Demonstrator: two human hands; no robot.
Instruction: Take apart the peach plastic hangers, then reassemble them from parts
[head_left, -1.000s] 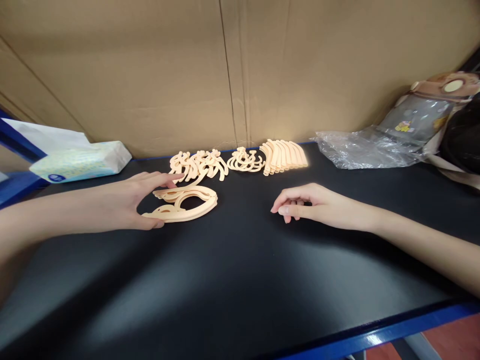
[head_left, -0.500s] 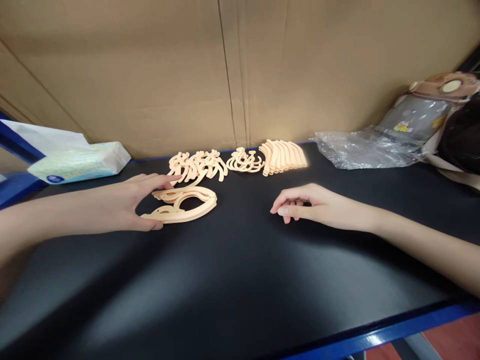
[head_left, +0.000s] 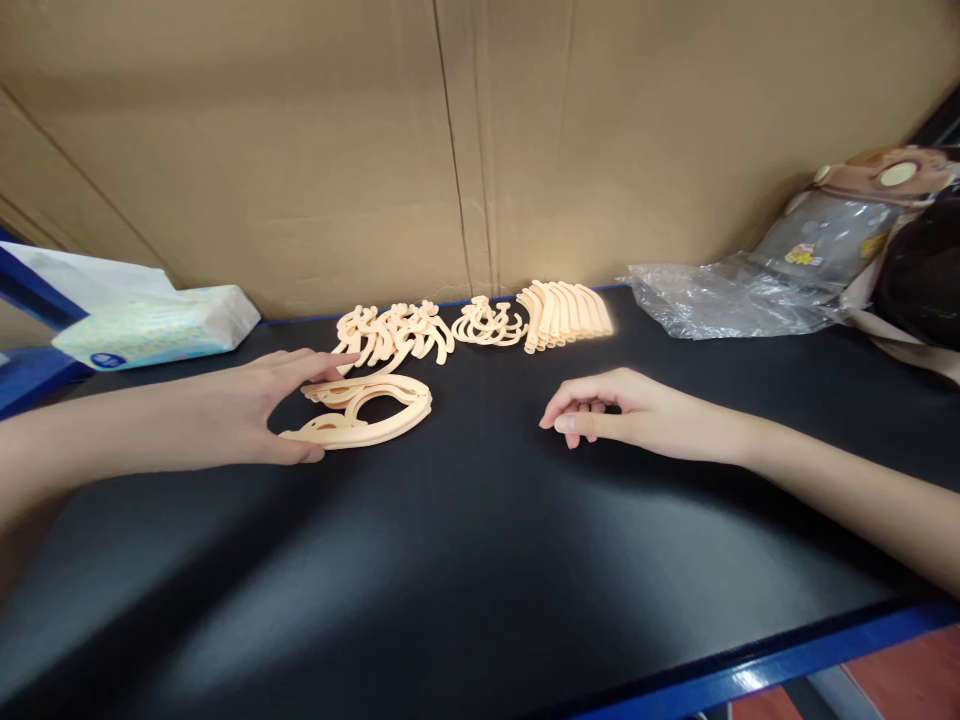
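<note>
My left hand point(head_left: 281, 405) spans the left end of a small stack of beige curved hanger pieces point(head_left: 382, 432) on the black table. Its thumb presses the near side and its fingers lie along the far side. To the right, my right hand point(head_left: 592, 408) hovers low over or rests on the table, fingers loosely curled with the thumb against them and nothing seen in it. Behind the stack lie a pile of beige hooked parts point(head_left: 397, 335), a small heap of thin hooks point(head_left: 489, 325) and a neat row of curved beige arms point(head_left: 568, 315).
A tissue pack point(head_left: 161, 325) stands at the left rear. At the right rear lie a clear plastic bag point(head_left: 712, 295), a see-through bottle point(head_left: 832, 235) with a brown lid, and a dark object point(head_left: 919, 270). A cardboard wall point(head_left: 300, 150) closes off the back.
Almost nothing differs. The whole view has shifted very slightly, and both hands keep their places.
</note>
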